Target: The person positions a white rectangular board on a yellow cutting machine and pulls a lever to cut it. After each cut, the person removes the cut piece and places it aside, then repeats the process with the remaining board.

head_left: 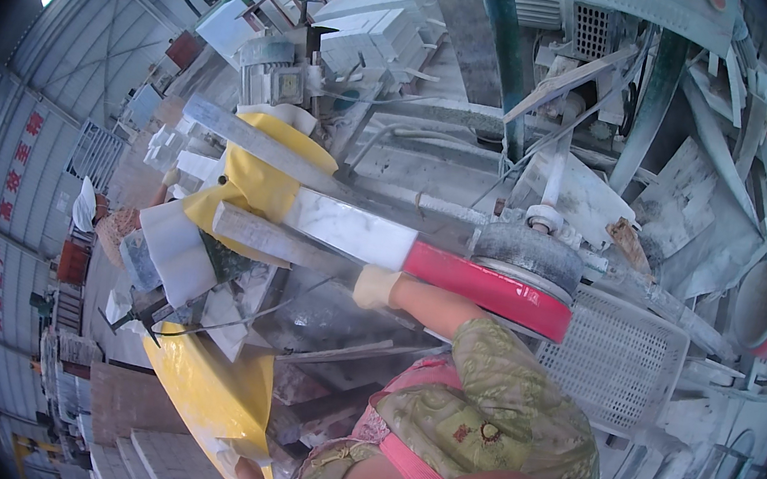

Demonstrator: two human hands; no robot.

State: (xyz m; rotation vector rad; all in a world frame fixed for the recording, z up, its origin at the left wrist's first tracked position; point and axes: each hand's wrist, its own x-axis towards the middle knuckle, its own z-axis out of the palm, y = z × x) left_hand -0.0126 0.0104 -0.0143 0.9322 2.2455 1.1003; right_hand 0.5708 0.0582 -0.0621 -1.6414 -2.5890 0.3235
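Observation:
My right hand (377, 288), in a cream glove, reaches forward to the near end of a long grey bar (284, 242). Its fingers seem closed around that end, though most are hidden. Just past the hand runs a belt machine's long arm, with a white section (352, 228), a red guard (491, 292) and a dark wheel (528, 256). A yellow sheet (274, 166) drapes over the far end, between two grey bars. Low in the picture, my left hand (231, 457), gloved in white, is at the lower end of another yellow curved sheet (215, 386); its fingers are unclear.
A grey motor (270, 70) stands beyond the machine. At right sits a white plastic crate (616, 356) among planks and scrap. Another person (119, 233) bends at the left. Stacked white slabs (375, 26) lie farther back, and flat boards (155, 460) at lower left.

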